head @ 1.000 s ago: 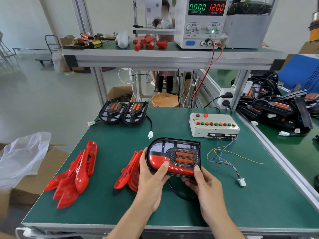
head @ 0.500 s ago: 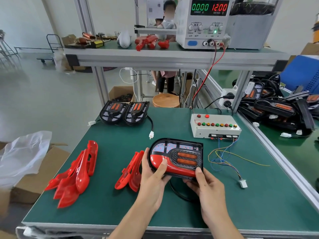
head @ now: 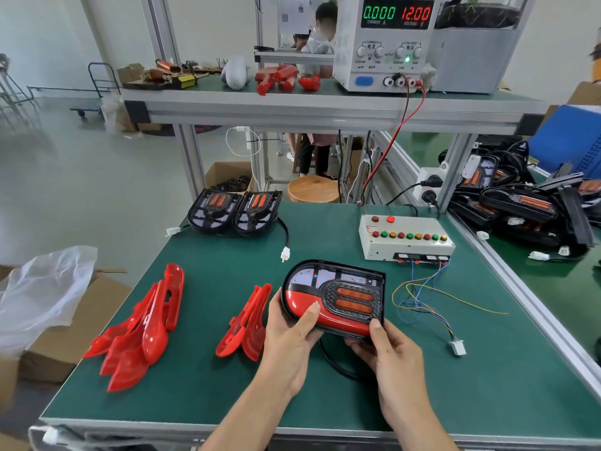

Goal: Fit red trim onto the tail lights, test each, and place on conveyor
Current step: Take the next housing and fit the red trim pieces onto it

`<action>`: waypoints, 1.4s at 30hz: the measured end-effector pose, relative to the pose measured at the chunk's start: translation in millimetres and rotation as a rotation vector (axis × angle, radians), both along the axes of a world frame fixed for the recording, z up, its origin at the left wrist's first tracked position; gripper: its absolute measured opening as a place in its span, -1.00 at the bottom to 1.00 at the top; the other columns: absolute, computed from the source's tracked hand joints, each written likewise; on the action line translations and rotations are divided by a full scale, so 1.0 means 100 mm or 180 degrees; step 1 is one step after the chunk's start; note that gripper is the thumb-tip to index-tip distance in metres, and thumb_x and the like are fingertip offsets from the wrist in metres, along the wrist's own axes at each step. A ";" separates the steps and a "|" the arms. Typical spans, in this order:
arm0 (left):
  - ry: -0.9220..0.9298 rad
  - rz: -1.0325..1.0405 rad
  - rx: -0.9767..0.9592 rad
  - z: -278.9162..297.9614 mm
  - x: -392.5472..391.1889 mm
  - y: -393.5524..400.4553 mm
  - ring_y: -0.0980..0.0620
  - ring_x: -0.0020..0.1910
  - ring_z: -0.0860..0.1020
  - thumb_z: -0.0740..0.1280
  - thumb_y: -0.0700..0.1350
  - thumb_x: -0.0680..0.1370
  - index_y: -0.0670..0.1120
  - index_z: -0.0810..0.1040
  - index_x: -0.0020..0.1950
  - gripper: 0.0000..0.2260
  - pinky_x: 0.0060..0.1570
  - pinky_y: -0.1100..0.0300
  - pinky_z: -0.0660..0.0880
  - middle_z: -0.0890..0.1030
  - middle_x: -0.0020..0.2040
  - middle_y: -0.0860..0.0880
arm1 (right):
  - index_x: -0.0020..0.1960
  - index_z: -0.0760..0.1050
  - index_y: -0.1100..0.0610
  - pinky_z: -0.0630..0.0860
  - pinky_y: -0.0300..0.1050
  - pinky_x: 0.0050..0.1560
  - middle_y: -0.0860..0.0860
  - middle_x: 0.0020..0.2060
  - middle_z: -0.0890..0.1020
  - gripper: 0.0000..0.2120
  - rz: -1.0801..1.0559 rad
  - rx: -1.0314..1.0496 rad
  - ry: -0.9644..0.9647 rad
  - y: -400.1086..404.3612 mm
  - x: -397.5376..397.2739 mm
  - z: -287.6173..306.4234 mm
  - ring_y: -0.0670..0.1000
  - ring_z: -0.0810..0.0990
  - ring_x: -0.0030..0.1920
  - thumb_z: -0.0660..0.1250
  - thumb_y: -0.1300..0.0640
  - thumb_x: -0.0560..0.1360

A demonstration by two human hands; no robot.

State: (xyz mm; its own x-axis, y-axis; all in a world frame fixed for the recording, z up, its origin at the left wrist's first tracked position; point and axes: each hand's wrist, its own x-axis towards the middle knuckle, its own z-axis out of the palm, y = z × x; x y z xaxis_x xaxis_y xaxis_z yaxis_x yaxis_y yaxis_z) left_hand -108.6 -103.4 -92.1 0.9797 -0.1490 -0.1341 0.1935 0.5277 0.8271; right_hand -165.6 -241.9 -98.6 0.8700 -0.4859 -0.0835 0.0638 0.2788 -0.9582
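A black tail light [head: 338,288] with two orange lenses is held tilted just above the green table [head: 422,369]. Red trim [head: 338,319] sits along its lower edge. My left hand [head: 289,333] grips the light's left end, thumb pressing on the red trim. My right hand [head: 387,353] grips the lower right corner, thumb on the trim's end. The light's black cable [head: 338,369] loops under my hands. Loose red trims lie in a small pile [head: 244,323] beside my left hand and a bigger pile [head: 143,330] further left. Two untrimmed tail lights [head: 235,211] rest at the table's far left.
A white test box [head: 406,239] with coloured buttons stands at the far right, its wires ending in a white plug [head: 458,347]. A power supply [head: 387,43] reading 12.00 sits on the upper shelf. Several tail lights [head: 527,206] lie heaped on the right-hand conveyor. A cardboard box [head: 65,327] stands left of the table.
The view has shifted slightly. My hands keep the same hold on the tail light, with the thumbs still on the red trim.
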 end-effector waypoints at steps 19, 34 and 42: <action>0.0016 -0.0255 -0.0360 0.00 0.04 0.03 -0.19 0.30 0.60 0.47 -0.02 0.53 -0.07 0.45 0.42 -0.51 0.15 0.03 0.61 0.61 0.32 -0.18 | 0.07 0.72 0.03 0.65 -0.17 -0.06 0.10 0.00 0.75 -0.75 -0.0026 0.0070 -0.0073 0.00 -0.01 0.00 0.14 0.73 0.02 0.25 0.18 0.66; 0.0669 0.0189 -0.0468 0.13 0.15 0.02 -0.08 -0.08 0.72 0.37 -0.07 0.62 -0.03 0.60 0.13 -0.89 -0.19 0.04 0.65 0.73 0.08 -0.15 | 0.19 0.68 0.01 0.65 -0.12 0.04 0.06 0.08 0.73 -0.74 0.0150 -0.0089 -0.0187 0.01 -0.06 -0.07 0.10 0.71 0.11 0.24 0.18 0.66; 0.0421 0.0277 -0.0156 0.10 0.13 -0.01 -0.09 0.03 0.71 0.35 0.08 0.62 -0.07 0.56 0.24 -0.70 -0.09 0.03 0.65 0.72 0.13 -0.13 | 0.16 0.69 0.02 0.66 -0.14 0.00 0.07 0.05 0.74 -0.75 0.0065 -0.0042 -0.0161 0.02 -0.06 -0.07 0.14 0.72 0.06 0.25 0.17 0.66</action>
